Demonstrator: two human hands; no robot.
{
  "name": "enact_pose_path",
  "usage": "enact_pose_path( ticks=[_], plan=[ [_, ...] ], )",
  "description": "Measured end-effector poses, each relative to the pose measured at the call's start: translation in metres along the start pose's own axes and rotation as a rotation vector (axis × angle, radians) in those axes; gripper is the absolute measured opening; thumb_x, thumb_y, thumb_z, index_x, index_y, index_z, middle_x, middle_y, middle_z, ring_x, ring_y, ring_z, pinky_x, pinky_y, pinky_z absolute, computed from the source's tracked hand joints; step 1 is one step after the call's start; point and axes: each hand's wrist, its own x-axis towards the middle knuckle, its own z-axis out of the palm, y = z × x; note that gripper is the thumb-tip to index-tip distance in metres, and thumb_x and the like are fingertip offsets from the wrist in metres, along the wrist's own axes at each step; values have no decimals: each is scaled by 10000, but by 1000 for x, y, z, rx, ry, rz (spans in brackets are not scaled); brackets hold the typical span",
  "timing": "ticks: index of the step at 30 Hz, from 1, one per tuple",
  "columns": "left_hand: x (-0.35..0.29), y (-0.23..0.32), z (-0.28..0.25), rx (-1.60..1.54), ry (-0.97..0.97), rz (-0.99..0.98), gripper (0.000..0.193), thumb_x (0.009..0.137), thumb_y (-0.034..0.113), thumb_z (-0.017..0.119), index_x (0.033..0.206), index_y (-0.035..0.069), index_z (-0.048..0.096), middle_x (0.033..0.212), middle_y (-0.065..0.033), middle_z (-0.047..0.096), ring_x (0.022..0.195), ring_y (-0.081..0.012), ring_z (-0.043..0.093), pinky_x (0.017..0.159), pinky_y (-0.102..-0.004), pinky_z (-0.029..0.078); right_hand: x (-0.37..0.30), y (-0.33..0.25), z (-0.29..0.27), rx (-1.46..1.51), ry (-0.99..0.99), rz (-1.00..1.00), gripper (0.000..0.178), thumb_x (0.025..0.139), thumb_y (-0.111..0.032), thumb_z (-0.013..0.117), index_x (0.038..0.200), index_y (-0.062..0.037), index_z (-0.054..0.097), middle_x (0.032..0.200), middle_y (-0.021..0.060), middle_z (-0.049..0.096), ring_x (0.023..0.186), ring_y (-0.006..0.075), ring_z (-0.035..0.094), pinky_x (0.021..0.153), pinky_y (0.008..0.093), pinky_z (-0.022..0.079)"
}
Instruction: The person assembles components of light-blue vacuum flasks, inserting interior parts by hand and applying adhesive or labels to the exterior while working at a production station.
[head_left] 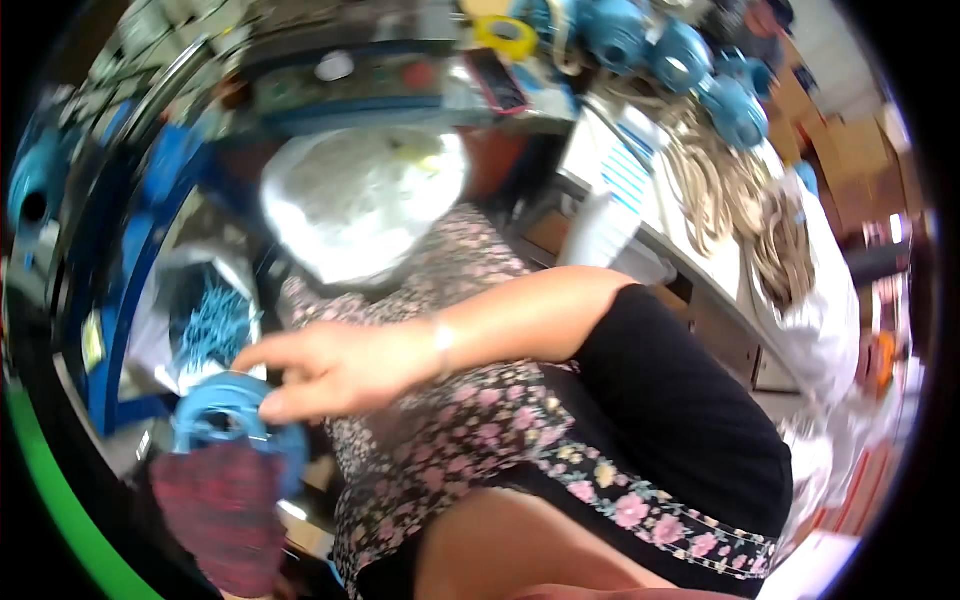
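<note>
My right hand (340, 370) reaches across my lap from the right, fingers stretched and the thumb apart from the forefinger. Its fingertips are at the upper rim of a round blue plastic housing (200, 405) with a ring-shaped opening; whether they touch it is too blurred to tell. Against the housing's lower side is dark red checked cloth (215, 510), which seems to cover my left hand, so the fingers there are hidden. Just beyond the housing, a white bag (150, 325) holds thin blue plastic scraps (218, 315).
A shiny metal pan (365, 205) lies ahead of my lap, below the machine bed. Blue housings (680, 55), yellow tape (506, 37) and a phone (495, 82) sit at the back. Coiled pale cords (700, 180) lie on the right table. A blue frame (125, 320) rises at left.
</note>
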Motion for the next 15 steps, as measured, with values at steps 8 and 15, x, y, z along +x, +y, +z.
enact_pose_path(
  ticks=[8,15],
  plan=[
    [58,32,9,-705,148,125,890,650,183,812,1425,88,387,1393,-214,408,1268,-379,443,1052,-478,356,-94,43,-78,80,139,-135,380,927,-91,529,1298,-19,500,1110,89,630,989,141,581,859,328,494],
    [79,39,52,-1025,-150,-495,456,706,180,737,1101,5,591,1060,-130,608,1041,-270,563,934,-446,419,-262,82,-138,-855,1105,142,338,798,-166,695,1104,-37,633,1044,122,642,969,263,601,870,367,476]
  ],
)
